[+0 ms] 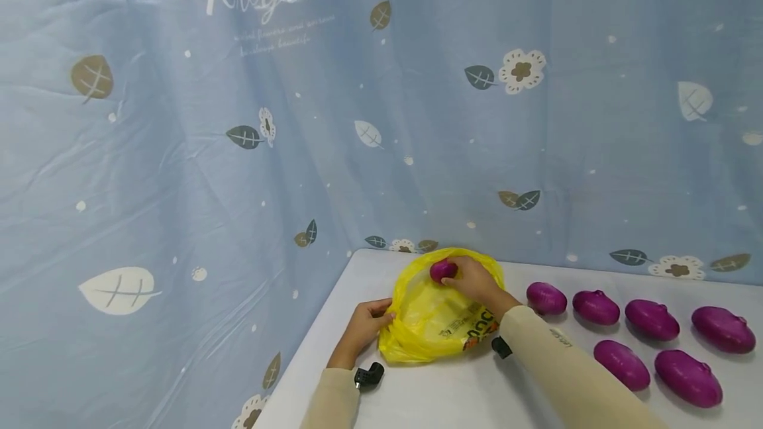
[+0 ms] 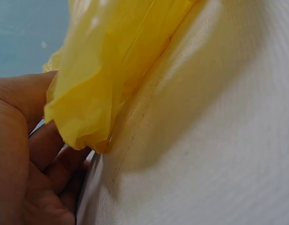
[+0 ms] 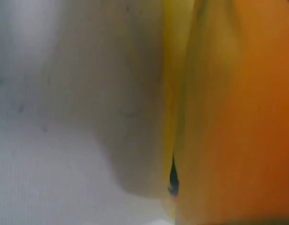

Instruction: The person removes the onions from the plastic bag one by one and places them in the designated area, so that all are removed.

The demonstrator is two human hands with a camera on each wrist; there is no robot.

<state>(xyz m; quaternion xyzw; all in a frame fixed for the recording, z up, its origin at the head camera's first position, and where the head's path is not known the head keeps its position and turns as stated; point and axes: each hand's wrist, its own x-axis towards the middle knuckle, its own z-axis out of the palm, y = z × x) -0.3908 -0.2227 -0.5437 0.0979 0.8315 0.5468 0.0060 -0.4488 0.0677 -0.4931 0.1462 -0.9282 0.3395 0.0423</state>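
Observation:
A yellow plastic bag [image 1: 426, 323] lies on the white table with its mouth spread wide. At its left rim my left hand [image 1: 365, 324] pinches the plastic between thumb and fingers; in the left wrist view the bag's edge [image 2: 88, 112] hangs over the fingers. My right hand [image 1: 473, 278] reaches over the right side of the rim and grips a red onion [image 1: 443, 271] inside the mouth, near the far side. The right wrist view is filled at right by blurred bag plastic [image 3: 238, 131], and neither hand nor onion shows there.
To the right on the white table [image 1: 441, 396] lie several more red onions, among them one nearest the bag [image 1: 546, 298] and one at the front [image 1: 688, 378]. A blue patterned curtain [image 1: 417, 118] stands behind the table and along its left side.

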